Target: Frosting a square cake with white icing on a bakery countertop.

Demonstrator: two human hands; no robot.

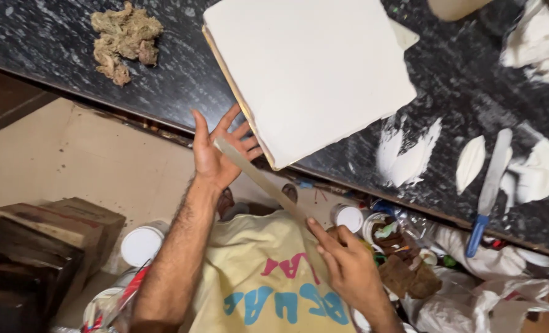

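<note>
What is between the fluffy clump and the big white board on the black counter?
Nothing: in the head view, only bare speckled counter lies between the brownish fibre clump and the white board.

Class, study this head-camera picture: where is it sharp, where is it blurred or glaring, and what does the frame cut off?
Head view: the white board is bright and nearly featureless under the light; the left hand and the flat strip it holds are fairly sharp; the right hand is slightly soft; the blue-handled knife looks a little smeared; the frame's top edge crops the board.
</note>
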